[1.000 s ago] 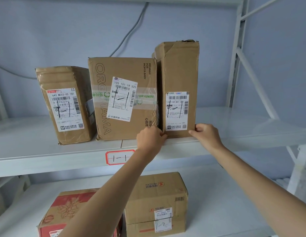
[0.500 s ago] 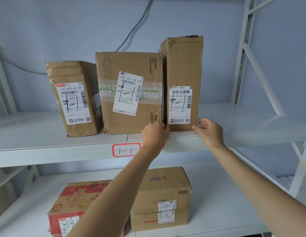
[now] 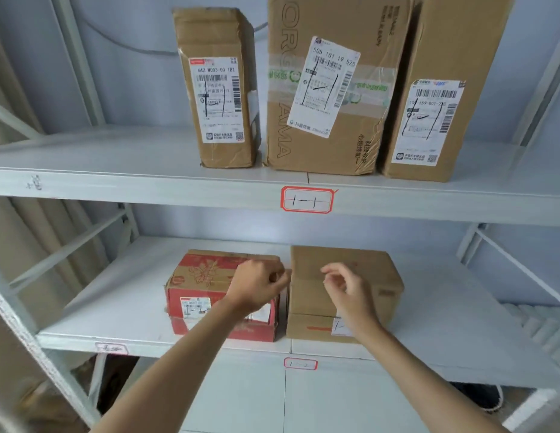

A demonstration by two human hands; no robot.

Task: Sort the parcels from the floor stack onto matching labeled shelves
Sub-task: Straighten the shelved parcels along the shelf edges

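Here our left hand (image 3: 256, 284), fingers curled and holding nothing, hovers before the red parcel (image 3: 206, 295) on the lower shelf (image 3: 116, 320). Our right hand (image 3: 350, 290), loosely open and holding nothing, hangs at three o'clock of it, before the brown parcel (image 3: 366, 270). Three taller parcels stand at twelve o'clock on the upper shelf (image 3: 116, 179).

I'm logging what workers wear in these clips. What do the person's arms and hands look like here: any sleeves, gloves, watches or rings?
Both forearms are bare as far as the frame shows, with no sleeve edge in view. The left hand and right hand wear no gloves. No watch, bracelet or band shows on either wrist, and no ring can be made out, though the fingers are slightly blurred.
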